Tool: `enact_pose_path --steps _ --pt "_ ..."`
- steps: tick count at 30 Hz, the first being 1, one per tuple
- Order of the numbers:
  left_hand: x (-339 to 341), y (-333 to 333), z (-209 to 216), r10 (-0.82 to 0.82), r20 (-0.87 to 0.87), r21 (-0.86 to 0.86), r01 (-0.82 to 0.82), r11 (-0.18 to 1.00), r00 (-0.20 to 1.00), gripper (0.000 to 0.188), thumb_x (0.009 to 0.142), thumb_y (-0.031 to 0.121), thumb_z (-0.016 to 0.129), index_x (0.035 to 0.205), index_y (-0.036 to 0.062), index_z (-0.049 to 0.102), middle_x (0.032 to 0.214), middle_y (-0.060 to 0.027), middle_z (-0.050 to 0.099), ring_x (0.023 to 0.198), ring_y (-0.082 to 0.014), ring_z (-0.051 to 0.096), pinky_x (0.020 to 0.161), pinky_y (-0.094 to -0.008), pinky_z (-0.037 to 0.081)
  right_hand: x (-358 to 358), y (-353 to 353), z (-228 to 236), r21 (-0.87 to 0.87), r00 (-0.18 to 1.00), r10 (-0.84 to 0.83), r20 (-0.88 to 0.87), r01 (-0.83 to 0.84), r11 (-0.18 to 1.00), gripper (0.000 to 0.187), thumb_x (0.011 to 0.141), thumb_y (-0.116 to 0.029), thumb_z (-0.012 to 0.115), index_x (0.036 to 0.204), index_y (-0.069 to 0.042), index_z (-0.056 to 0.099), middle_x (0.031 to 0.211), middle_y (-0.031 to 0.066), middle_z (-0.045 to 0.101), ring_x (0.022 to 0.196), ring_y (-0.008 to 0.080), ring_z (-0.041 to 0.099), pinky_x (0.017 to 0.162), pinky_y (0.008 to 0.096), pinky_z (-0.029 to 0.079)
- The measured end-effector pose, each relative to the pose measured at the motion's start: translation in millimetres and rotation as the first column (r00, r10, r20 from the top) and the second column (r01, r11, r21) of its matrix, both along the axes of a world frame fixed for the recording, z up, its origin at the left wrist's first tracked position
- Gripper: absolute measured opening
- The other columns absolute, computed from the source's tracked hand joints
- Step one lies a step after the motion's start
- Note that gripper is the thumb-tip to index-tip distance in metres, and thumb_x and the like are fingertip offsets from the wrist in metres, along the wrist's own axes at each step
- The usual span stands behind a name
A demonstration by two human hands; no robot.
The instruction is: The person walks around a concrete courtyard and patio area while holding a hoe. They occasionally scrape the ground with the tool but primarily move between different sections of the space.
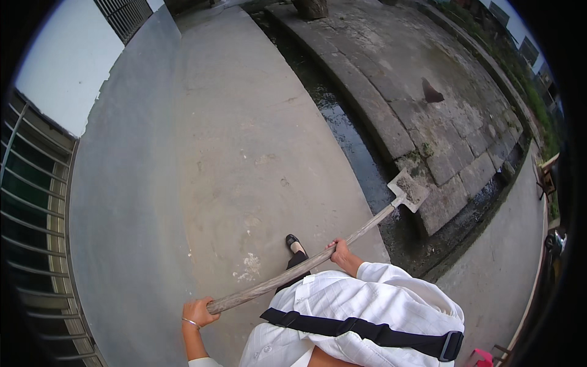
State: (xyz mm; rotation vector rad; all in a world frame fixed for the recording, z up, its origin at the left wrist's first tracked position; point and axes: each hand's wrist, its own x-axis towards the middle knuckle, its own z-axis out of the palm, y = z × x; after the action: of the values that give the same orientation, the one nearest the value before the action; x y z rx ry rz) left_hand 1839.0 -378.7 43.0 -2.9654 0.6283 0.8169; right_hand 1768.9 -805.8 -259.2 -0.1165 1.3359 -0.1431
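A long-handled shovel (293, 271) slants across my front, from low left up to the right. My left hand (200, 311), with a bracelet at the wrist, is closed round the butt end of its wooden handle. Farther along the shaft, my right hand (343, 253) grips it just beyond my white shirt. The square metal blade (409, 190) is over the edge between the water channel (348, 131) and the stone slabs (445, 205). Some grey, dirt-like material lies on the blade.
A smooth concrete walkway (244, 153) runs along the channel's left side. Barred windows (33, 229) line the wall at left. A dark brown bird-like shape (431, 92) is on the paving at right. My shoe (292, 241) is near the shaft. A pink object (483, 358) stands at lower right.
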Motion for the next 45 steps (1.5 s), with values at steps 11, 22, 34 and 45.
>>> enact_pose_path --steps 11,22,34,45 --pt "361.7 -104.5 26.8 -0.294 0.188 0.016 0.297 0.955 0.937 0.027 0.052 0.026 0.067 0.076 0.0149 0.06 0.064 -0.008 0.06 0.06 -0.0268 0.058 0.054 -0.0367 0.045 258.6 -70.5 36.3 -0.016 0.952 -0.293 0.085 0.296 0.955 0.014 0.066 -0.01 0.045 0.055 -0.008 0.037 0.049 0.0048 0.039 0.047 0.0201 0.04 0.052 0.034 0.043" --pt "666.9 -216.0 -6.7 -0.317 0.273 -0.097 0.354 0.93 0.908 0.024 0.049 0.02 0.066 0.071 0.0142 0.058 0.06 -0.0059 0.058 0.056 -0.0253 0.056 0.049 -0.0351 0.042 554.8 -185.7 32.4 -0.036 0.952 -0.291 0.099 0.296 0.955 0.013 0.069 -0.011 0.044 0.059 -0.008 0.038 0.052 0.0047 0.041 0.048 0.0187 0.041 0.053 0.0327 0.043" --pt "904.7 -213.9 -30.7 -0.158 0.224 -0.099 0.184 0.978 0.962 0.023 0.051 0.022 0.067 0.071 0.0145 0.058 0.061 -0.0056 0.059 0.056 -0.0253 0.056 0.049 -0.035 0.042 870.9 -221.2 40.4 -0.049 0.981 -0.107 0.161 0.116 0.992 0.013 0.067 -0.008 0.044 0.057 -0.008 0.038 0.051 0.0052 0.039 0.049 0.0199 0.041 0.055 0.036 0.044" --pt "1261.9 -207.2 -17.0 -0.242 0.227 -0.159 0.281 0.947 0.943 0.023 0.052 0.022 0.066 0.072 0.014 0.059 0.065 -0.0056 0.06 0.06 -0.0254 0.057 0.051 -0.0355 0.044 1154.0 -204.8 54.0 -0.057 0.967 -0.2 0.157 0.211 0.976 0.012 0.067 -0.009 0.044 0.057 -0.009 0.037 0.051 0.005 0.041 0.049 0.0189 0.042 0.055 0.0352 0.045"
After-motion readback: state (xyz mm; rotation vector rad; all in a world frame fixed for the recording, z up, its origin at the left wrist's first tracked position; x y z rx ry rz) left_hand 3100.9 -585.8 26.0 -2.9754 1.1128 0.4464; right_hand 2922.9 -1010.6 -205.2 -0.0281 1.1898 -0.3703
